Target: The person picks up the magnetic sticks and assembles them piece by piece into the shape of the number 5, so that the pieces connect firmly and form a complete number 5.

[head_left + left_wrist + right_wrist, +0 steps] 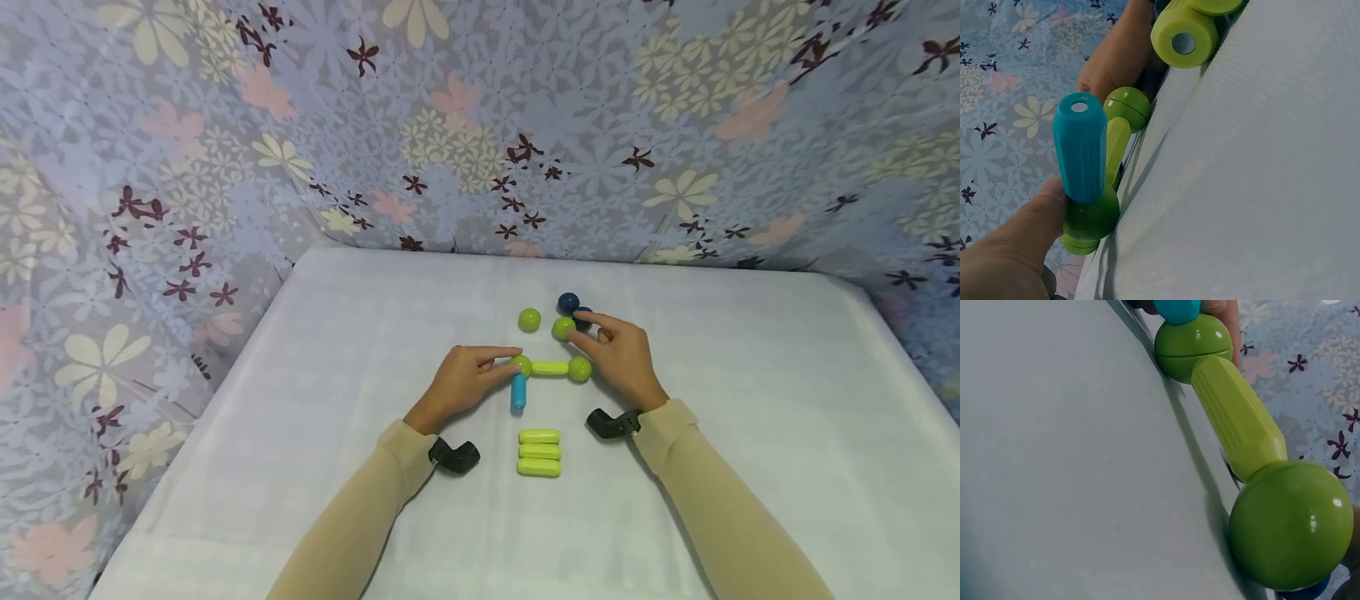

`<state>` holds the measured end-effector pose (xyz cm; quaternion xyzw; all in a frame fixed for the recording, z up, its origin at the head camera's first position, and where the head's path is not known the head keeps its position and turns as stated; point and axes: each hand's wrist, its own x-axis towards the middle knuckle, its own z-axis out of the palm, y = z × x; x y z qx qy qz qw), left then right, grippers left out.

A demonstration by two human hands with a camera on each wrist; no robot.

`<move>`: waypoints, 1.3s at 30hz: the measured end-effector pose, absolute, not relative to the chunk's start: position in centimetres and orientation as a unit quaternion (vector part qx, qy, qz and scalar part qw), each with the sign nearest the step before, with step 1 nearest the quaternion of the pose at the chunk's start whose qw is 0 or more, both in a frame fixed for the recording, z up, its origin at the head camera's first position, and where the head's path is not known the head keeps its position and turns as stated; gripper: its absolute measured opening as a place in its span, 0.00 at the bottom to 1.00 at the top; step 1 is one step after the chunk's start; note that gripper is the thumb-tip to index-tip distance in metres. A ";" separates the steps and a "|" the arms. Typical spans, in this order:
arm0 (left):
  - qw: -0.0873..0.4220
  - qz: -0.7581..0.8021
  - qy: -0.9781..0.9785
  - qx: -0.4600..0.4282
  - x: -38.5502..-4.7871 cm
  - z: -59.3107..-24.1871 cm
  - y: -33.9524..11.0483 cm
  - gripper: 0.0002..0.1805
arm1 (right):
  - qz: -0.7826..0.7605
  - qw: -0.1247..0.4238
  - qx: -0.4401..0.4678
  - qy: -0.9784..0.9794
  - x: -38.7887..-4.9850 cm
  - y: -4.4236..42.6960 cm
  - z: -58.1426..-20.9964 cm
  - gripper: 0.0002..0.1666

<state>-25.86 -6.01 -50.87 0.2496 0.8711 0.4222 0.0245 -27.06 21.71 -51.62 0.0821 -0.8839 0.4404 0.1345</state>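
Note:
My left hand (468,379) pinches a green ball (522,364) between thumb and fingers. A blue rod (518,392) joins that ball and points toward me. From the same ball a yellow-green rod (551,367) runs right to a second green ball (580,369). Beyond that end, my right hand (622,354) has thumb and index finger beside a loose green ball (562,328). A dark blue ball (583,321) lies partly under the index finger; whether either ball is gripped is unclear. The right wrist view shows the joined yellow-green rod (1238,419) close up.
Another green ball (529,319) and a dark blue ball (568,303) lie farther back. Three yellow-green rods (539,452) are lined up nearer me on the white-covered table (360,333). Flowered cloth (450,150) hangs behind. Black wrist mounts (453,457) sit at both cuffs.

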 end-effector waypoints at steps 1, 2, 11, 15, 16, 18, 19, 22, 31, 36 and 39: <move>0.021 0.422 0.871 0.252 -25.9 -50.8 -6.0 0.19 | 0.435 0.133 0.084 -0.886 -27.1 21.7 -51.5 0.27; 0.017 0.420 0.872 0.253 -25.9 -50.7 -6.0 0.19 | 0.430 0.133 0.087 -0.889 -27.2 21.6 -51.3 0.28; 0.014 0.419 0.872 0.251 -26.0 -50.2 -6.2 0.19 | 0.412 0.120 0.087 -0.899 -27.3 21.1 -50.5 0.28; 0.010 0.419 0.874 0.247 -26.1 -50.3 -6.3 0.19 | 0.411 0.123 0.087 -0.899 -27.5 20.9 -50.6 0.28; 0.010 0.418 0.874 0.246 -26.1 -50.3 -6.3 0.19 | 0.412 0.124 0.089 -0.898 -27.5 20.9 -50.6 0.28; 0.010 0.418 0.875 0.244 -26.0 -50.2 -6.3 0.19 | 0.412 0.125 0.091 -0.898 -27.6 20.9 -50.7 0.28; 0.011 0.418 0.875 0.243 -26.0 -50.3 -6.3 0.19 | 0.410 0.126 0.093 -0.898 -27.7 20.9 -50.8 0.28; 0.014 0.419 0.875 0.242 -25.9 -50.3 -6.4 0.19 | 0.407 0.125 0.096 -0.900 -27.7 20.8 -50.8 0.28; 0.016 0.427 0.871 0.242 -25.9 -50.5 -6.3 0.20 | 0.401 0.117 0.087 -0.904 -27.4 21.0 -50.6 0.27; 0.016 0.430 0.869 0.245 -26.0 -51.0 -6.0 0.20 | 0.418 0.124 0.084 -0.896 -27.0 21.4 -51.0 0.27; 0.013 0.427 0.870 0.247 -26.1 -51.4 -5.8 0.20 | 0.443 0.136 0.073 -0.883 -26.6 21.8 -51.5 0.28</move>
